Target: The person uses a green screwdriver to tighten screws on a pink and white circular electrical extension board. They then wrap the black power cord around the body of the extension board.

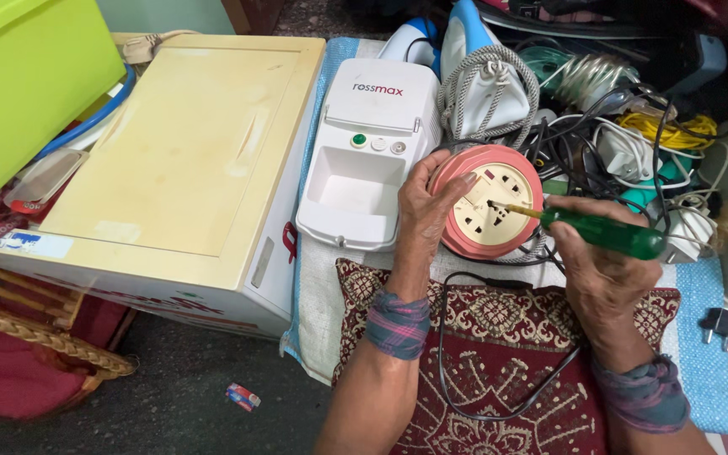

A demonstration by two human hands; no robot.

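On the patterned cushion (499,337), my left hand (421,206) grips the pink extension reel (486,202), my right hand (604,270) clasps the green screwdriver (604,232), whose tip may slip from the socket face.

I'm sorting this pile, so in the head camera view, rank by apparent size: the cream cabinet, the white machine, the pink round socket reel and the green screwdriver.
Largest to smallest:
1. cream cabinet
2. white machine
3. pink round socket reel
4. green screwdriver, held in the right hand
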